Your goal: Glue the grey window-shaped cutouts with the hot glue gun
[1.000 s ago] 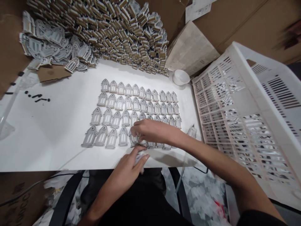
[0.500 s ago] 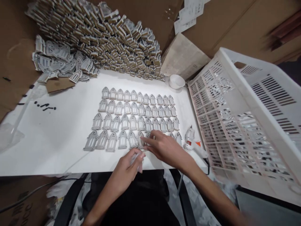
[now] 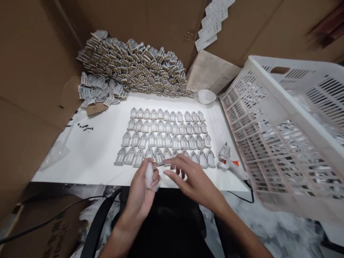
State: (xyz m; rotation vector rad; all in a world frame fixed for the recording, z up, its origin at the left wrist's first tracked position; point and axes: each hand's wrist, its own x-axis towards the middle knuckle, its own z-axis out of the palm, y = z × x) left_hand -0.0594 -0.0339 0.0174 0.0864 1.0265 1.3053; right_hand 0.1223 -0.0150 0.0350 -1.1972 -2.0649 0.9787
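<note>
Near the front edge of the counter point(image 3: 104, 143), the left hand point(image 3: 139, 190) holds a pale, milky bundle point(image 3: 149, 175), its fingers wrapped round it. The bundle's long axis runs roughly front to back, its far end toward the rows of small window frames point(image 3: 159, 139); what it is made of is too blurred to tell. The right hand point(image 3: 190, 175) is spread, fingers bent and thumb apart, with nothing visible gripped in it, and it stands just right of the bundle across a narrow gap. Both hands are at the front row: the left by its left-middle frames, the right over its middle ones, hiding parts of several. Whether the right fingertips touch a frame, I cannot tell. The window frames lie flat in four rows, arched tops toward the far side. Right of the rows, a glue gun point(image 3: 224, 154) lies near the basket point(image 3: 276, 102).

Half a second earlier, the right fingertips were close against the left hand at the front row; now the two are a little more apart, and the left hand has turned so that more of the bundle shows.
</note>
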